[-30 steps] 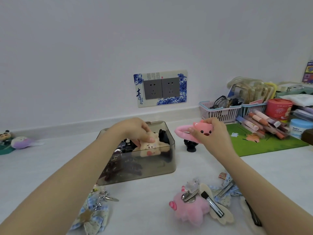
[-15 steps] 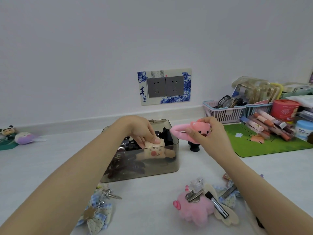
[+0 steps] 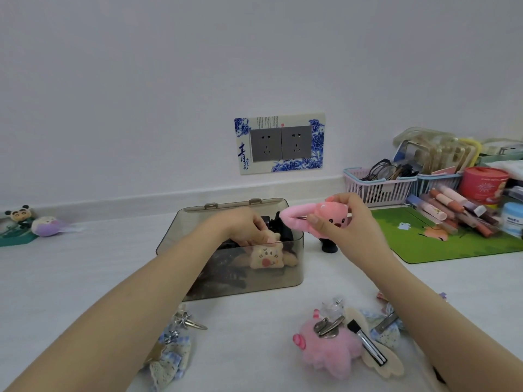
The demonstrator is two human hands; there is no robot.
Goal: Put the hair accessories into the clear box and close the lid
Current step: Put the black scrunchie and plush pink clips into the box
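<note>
The smoky clear box [image 3: 271,281] stands open on the white table, holding dark clips and a beige plush clip [image 3: 266,257]. My left hand [image 3: 244,226] is inside the box, fingers pressing down on the beige plush clip. My right hand [image 3: 343,226] holds a pink snap clip with a pink animal face [image 3: 317,217] just above the box's right rim. Near the front lie a pink fluffy clip [image 3: 329,350], a cream clip with a black bar [image 3: 376,357], blue checked bow clips [image 3: 386,331] and a lace bow clip [image 3: 169,355].
A black clip [image 3: 327,246] sits right of the box. A green mat [image 3: 450,239] lies at right, behind it baskets [image 3: 379,190], pens [image 3: 452,207], a red tub [image 3: 482,183] and a blue jar [image 3: 512,219]. Small figurines [image 3: 31,223] stand far left. A wall socket [image 3: 280,144] is behind.
My left hand has pushed the beige plush clip lower into the box. My right hand with the pink clip has stayed beside the box's right rim; the view shifted slightly.
</note>
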